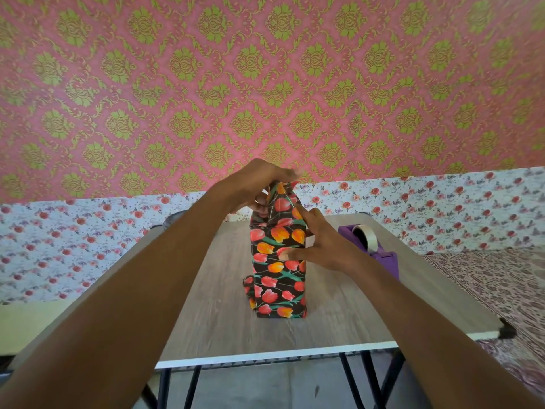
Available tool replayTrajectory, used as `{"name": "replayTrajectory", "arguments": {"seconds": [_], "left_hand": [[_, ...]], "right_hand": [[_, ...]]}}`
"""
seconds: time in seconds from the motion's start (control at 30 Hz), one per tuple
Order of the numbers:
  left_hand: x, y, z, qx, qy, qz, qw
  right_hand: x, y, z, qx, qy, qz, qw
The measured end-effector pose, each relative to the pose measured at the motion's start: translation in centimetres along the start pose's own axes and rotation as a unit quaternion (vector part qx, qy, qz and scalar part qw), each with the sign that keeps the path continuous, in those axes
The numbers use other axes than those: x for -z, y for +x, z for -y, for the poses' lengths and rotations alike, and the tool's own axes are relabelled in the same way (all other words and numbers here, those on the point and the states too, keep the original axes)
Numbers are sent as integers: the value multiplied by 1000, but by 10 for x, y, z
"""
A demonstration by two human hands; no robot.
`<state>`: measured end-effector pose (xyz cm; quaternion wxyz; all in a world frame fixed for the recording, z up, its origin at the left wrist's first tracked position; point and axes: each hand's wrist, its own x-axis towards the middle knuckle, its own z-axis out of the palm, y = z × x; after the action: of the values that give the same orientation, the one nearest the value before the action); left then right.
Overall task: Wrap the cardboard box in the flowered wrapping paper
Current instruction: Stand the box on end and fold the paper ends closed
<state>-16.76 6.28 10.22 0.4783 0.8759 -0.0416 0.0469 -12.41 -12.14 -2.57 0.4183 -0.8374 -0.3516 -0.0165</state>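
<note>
Cardboard box point(277, 270) in tulip-print wrapping paper point(280, 202), upright at frame centre on worktop point(218, 308). Left hand point(259, 181) fingers pinching the paper's top flap. Right hand point(321, 246) fingers spread, pressed flat against the box's right side. Purple tape dispenser point(371, 246) just right.

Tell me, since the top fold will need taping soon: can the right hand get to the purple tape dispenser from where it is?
Probably yes: the tape dispenser sits just beside the right hand, with nothing between, though that hand now steadies the wrapped box.
</note>
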Motion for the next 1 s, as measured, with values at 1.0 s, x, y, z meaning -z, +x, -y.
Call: {"name": "replayTrajectory", "arguments": {"seconds": [1.0], "left_hand": [[-5,27,10,18,-5,-266,964]], "right_hand": [[-9,-5,-9,42,64,-59,995]]}}
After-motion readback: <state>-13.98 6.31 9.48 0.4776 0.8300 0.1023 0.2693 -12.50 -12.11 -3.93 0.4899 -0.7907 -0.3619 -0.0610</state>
